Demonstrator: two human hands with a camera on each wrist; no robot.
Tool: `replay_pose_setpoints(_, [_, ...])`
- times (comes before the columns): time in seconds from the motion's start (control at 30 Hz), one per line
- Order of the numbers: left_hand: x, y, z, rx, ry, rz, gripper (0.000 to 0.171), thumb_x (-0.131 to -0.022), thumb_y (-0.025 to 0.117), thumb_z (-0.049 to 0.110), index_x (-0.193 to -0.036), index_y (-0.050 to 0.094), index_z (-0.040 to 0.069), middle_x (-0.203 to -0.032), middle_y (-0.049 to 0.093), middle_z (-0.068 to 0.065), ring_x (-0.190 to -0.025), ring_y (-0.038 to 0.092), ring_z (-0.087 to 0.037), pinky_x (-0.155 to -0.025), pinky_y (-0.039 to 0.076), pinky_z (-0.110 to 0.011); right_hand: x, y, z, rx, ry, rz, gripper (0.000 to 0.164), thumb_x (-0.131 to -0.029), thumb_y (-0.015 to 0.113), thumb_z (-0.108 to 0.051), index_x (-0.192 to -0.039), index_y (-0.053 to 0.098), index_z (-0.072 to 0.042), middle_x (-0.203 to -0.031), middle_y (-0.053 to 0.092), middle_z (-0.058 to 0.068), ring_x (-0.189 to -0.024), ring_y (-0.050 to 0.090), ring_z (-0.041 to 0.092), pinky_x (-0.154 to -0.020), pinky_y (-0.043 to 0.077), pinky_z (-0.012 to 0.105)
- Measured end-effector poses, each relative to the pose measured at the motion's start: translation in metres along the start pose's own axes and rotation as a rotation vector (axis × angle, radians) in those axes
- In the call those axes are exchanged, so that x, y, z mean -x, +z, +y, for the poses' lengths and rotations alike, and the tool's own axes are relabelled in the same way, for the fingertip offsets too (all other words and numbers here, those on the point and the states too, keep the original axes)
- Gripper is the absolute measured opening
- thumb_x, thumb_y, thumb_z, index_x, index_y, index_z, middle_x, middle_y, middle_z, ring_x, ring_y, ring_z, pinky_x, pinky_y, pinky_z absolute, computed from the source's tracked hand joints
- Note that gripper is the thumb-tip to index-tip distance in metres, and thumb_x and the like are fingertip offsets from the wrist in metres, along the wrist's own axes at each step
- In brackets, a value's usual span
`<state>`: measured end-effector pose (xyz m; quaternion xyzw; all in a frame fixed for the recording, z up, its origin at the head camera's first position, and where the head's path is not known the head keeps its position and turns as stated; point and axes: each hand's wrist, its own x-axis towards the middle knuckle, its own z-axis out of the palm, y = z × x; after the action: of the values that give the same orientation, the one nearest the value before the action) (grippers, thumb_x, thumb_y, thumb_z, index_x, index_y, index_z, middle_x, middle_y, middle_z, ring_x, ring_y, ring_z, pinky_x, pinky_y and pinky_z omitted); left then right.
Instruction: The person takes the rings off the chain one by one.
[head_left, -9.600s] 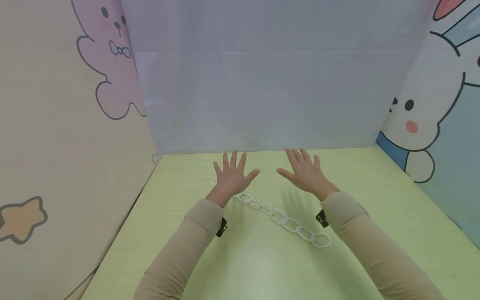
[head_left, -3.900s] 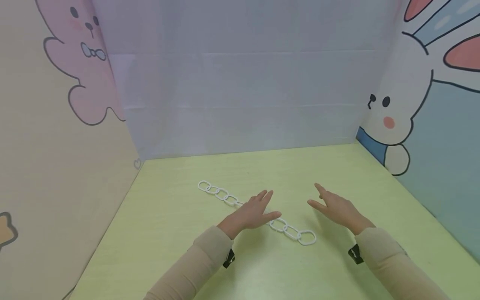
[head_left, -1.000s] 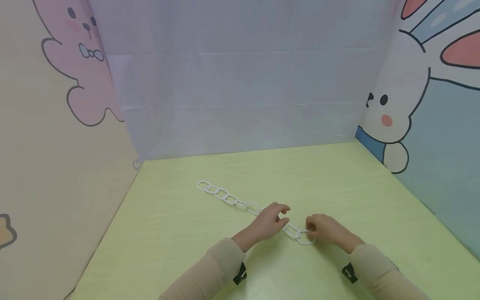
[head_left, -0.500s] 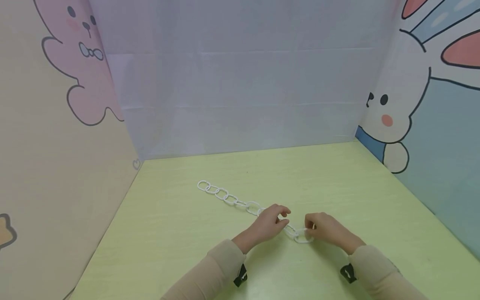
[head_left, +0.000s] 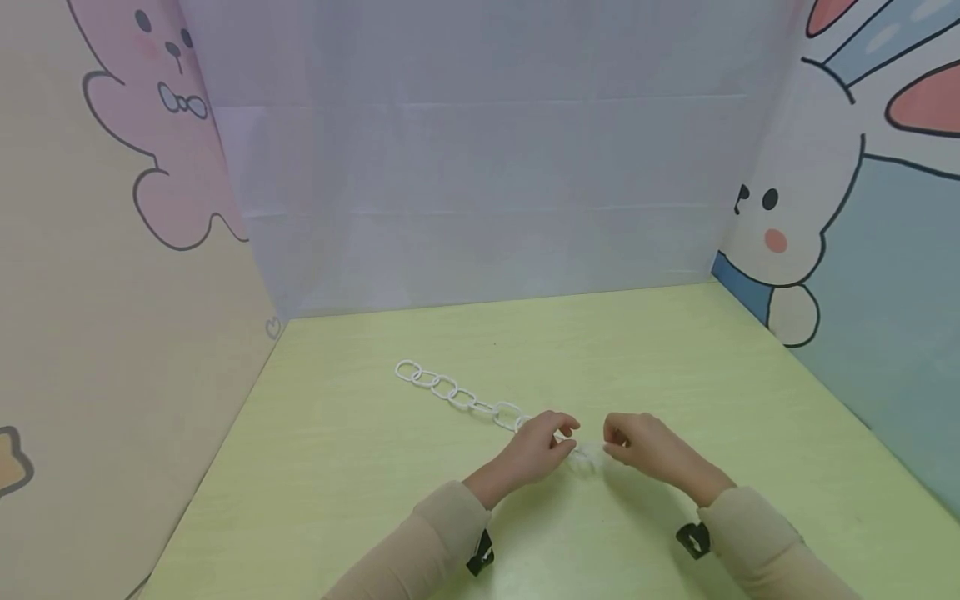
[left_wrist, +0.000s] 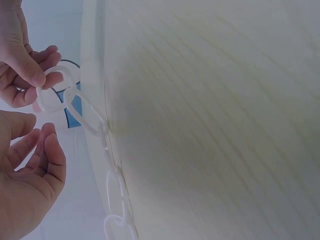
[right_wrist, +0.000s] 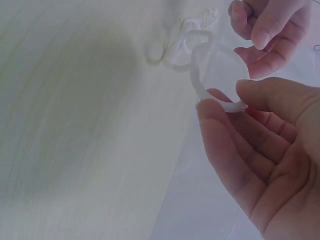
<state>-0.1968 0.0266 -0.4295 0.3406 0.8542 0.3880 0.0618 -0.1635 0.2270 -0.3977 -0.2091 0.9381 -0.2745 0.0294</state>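
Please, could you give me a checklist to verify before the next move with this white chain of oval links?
1. Bare right hand pinches the white oval end link: ok.
2. End link interlocked with the white plastic-looking chain: ok.
3. Bare left hand also grips the chain: not ok; it is loosely bent and holds nothing.
4. Chain's far end rests on the flat, pale green table: ok.
5. End link without any gap: cannot tell; the grip covers part of it.

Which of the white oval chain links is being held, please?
The white oval end link, pinched and held up by the bare right hand; the other links trail from it, unpinched, many lying on the pale yellow-green table.
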Motion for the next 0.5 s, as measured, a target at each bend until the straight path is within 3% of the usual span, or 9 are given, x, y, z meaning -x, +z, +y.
replay_pose_setpoints(0.23, [0.000,0.001,-0.004,-0.011,-0.001,0.003,0.023,-0.091,0.059,0.011,-0.113,0.059,0.006,-0.097,0.059,-0.002,-0.069,0.051,-0.004,-0.063,0.043,-0.016,-0.002,-0.005,-0.007,-0.061,0.071,0.019,0.014,-0.084,0.063,-0.002,-0.077,0.054,-0.010,-0.066,0.052,-0.005,-0.056,0.049,0.009,-0.050,0.043,0.025])
replay_pose_setpoints(0.5, [0.000,0.000,-0.002,0.051,-0.031,0.003,0.026,-0.091,0.059,0.015,-0.114,0.058,0.004,-0.098,0.060,-0.003,-0.069,0.052,-0.004,-0.063,0.044,-0.017,-0.003,-0.010,-0.013,-0.171,0.104,0.040,0.009,-0.087,0.061,-0.003,-0.082,0.054,-0.007,-0.068,0.057,0.002,-0.057,0.051,0.013,-0.050,0.045,0.027])
